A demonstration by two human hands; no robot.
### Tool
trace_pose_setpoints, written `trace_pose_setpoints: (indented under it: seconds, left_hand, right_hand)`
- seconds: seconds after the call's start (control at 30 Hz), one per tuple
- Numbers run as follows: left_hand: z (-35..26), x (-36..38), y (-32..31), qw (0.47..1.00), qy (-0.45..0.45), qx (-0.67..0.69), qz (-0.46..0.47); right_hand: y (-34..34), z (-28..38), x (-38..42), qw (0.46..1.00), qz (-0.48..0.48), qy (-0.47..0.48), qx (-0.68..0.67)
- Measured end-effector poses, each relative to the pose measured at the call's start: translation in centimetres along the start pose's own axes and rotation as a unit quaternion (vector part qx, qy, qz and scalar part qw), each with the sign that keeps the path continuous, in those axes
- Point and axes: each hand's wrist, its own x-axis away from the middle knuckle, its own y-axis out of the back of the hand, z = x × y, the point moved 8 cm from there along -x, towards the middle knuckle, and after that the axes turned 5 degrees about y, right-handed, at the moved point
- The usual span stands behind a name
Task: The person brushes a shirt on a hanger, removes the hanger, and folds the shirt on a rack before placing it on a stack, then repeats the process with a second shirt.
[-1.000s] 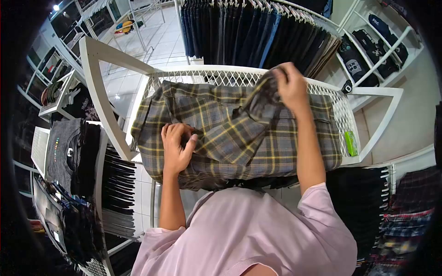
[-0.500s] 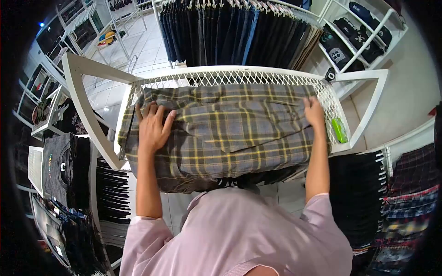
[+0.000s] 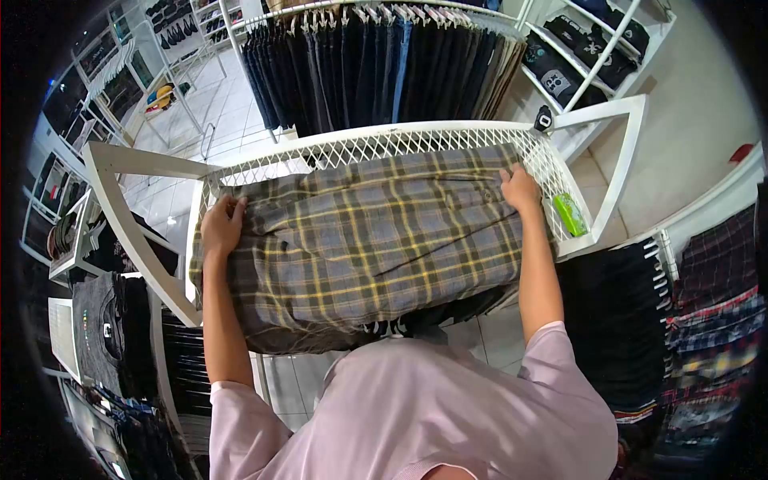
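A gray-and-yellow plaid shirt [image 3: 376, 240] lies between two widely parted hands, its long axis running left to right, neither hand clearly nearer; the left hand [image 3: 222, 226] touches its left end, the right hand [image 3: 522, 189] its far right corner, fingers curled, though whether either grips cloth cannot be told. Beneath is a white mesh rack [image 3: 364, 134], a green packet [image 3: 570, 214] at right; beyond, dark trousers [image 3: 352, 76] hang above pale tiles [image 3: 212, 108].

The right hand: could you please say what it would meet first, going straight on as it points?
Beyond the plaid cloth it touches, the right hand likely meets white mesh; depth is unclear.
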Motion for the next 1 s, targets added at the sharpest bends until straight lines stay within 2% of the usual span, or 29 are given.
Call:
trace_pose_setpoints:
  seconds: [0.1,0.13,0.23,0.27,0.3,0.4,0.47,0.5,0.57,0.6,0.7,0.83,0.9,1.0]
  left_hand:
    - [1.5,-1.8,1.4,0.995,0.039,0.049,-0.075]
    - [2.2,-2.4,1.4,0.993,0.021,0.031,-0.112]
    - [3.9,-2.8,-0.7,0.987,0.041,-0.096,-0.124]
    - [4.4,-2.6,-1.9,0.991,0.068,-0.095,-0.073]
    - [5.0,-2.5,-2.5,0.987,0.063,-0.124,-0.076]
    - [3.8,-1.9,-1.2,0.991,0.029,-0.080,-0.106]
    - [3.6,-2.0,-1.0,0.991,-0.004,-0.044,-0.122]
    - [3.4,-2.0,-0.7,0.992,0.007,-0.001,-0.125]
    - [3.0,-1.9,-0.1,0.986,0.031,0.089,-0.135]
    - [2.2,-1.5,0.5,0.979,-0.006,0.120,-0.166]
    - [2.2,-1.1,0.8,0.977,0.043,0.108,-0.181]
    - [0.7,-1.4,1.4,0.981,0.047,0.047,-0.181]
    - [-0.1,-1.4,1.4,0.988,0.044,-0.021,-0.144]
    - [-0.4,-1.5,1.6,0.985,0.038,-0.025,-0.168]
  right_hand:
    - [2.2,1.2,-0.8,0.999,-0.033,0.003,0.000]
    - [2.2,0.9,-2.5,0.999,-0.041,0.011,-0.003]
    - [1.7,0.4,-5.5,0.990,-0.137,0.008,0.044]
    - [0.4,-0.3,-6.2,0.992,-0.115,-0.027,0.047]
    - [0.0,-0.5,-6.2,0.991,-0.118,-0.039,0.044]
    - [-1.0,-1.0,-5.8,0.993,-0.104,-0.061,0.007]
    - [0.3,-0.7,-5.8,0.983,-0.183,-0.001,0.009]
    - [1.0,-0.3,-5.5,0.973,-0.229,0.013,0.016]
    - [0.9,-1.0,-5.4,0.974,-0.215,-0.043,-0.062]
    - [1.4,-1.0,-5.2,0.971,-0.207,-0.070,-0.101]
    - [2.7,0.7,-3.7,0.978,-0.199,-0.019,-0.057]
    - [2.5,3.8,-1.2,0.988,-0.143,0.037,0.048]
    - [1.9,3.8,-1.2,0.984,-0.159,0.068,0.053]
    - [1.8,3.3,-1.8,0.985,-0.157,0.065,0.035]
